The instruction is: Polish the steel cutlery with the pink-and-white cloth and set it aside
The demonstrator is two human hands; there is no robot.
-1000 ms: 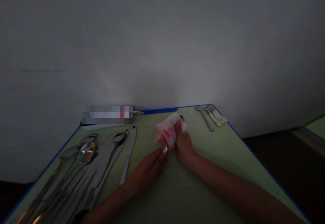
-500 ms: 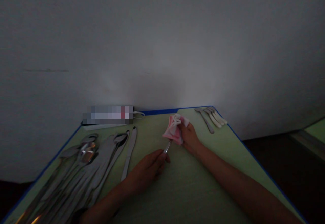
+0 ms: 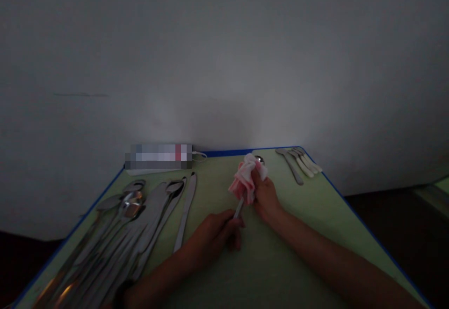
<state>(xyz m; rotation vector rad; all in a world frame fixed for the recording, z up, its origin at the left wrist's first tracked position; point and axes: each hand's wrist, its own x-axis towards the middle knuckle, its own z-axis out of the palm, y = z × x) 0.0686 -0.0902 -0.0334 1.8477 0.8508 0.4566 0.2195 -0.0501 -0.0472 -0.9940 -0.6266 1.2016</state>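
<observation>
My left hand (image 3: pixel 219 234) is closed on the handle of a metal spoon (image 3: pixel 239 208), near the middle of the table. A crumpled pink and white cloth (image 3: pixel 244 178) is wrapped about the spoon's upper part. My right hand (image 3: pixel 266 197) grips that cloth from the right side, thumb on top. Just past the cloth shows a bit of the shiny spoon bowl; the middle of the spoon is hidden. Left of my left hand lies a table knife (image 3: pixel 185 211), apart from it.
A heap of metal spoons and knives (image 3: pixel 119 234) covers the table's left side. Several forks with pale handles (image 3: pixel 305 164) and a metal-handled piece of cutlery (image 3: pixel 291 168) lie at the back right. A blurred-out box-like object (image 3: pixel 157 157) with a white cord stands at the back left, by the wall.
The cloth is bunched differently, and the spoon's bowl now shows beyond it. Both hands keep their hold. The whole view has shifted slightly, so the table appears further right.
</observation>
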